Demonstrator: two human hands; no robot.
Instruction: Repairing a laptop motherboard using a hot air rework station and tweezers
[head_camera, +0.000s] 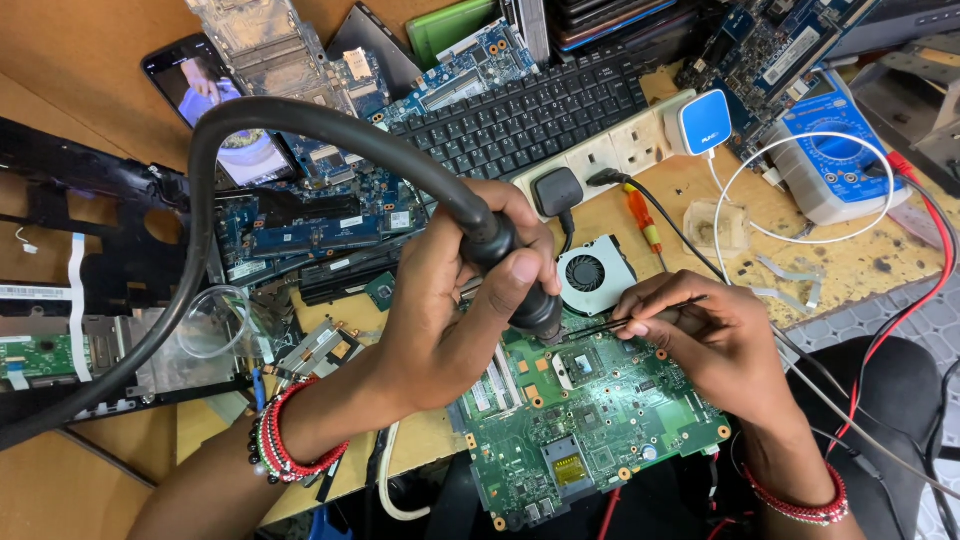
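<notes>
My left hand (450, 300) grips the black handle of a hot-air tool (510, 265), its thick black hose (250, 115) looping up and left. The nozzle points down at a chip area on a green circuit board (590, 430) that lies in front of me. My right hand (700, 340) holds thin black tweezers (610, 322), their tips next to the nozzle over the board. Red bead bracelets are on both wrists.
A black keyboard (530, 115), a white power strip (610, 150) with plugs, a small fan (592, 272), a blue multimeter (835, 150) with red lead, a phone (205, 95), several blue boards and laptop parts crowd the wooden bench.
</notes>
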